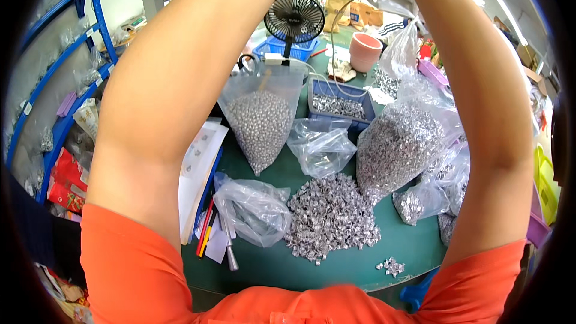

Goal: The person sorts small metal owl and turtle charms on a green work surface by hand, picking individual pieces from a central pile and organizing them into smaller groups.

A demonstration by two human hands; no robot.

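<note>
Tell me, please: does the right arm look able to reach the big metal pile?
Probably yes: the pile lies mostly uncovered on the table's near side, but the raised right arm would first need lowering.

shirt (300, 305): plain orange-red | sleeves (132, 264): short, same orange-red | arms (144, 102): bare below

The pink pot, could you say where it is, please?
In the head view, the pink pot stands right of centre, beyond the blue-grey bin, right of the fan.
</note>
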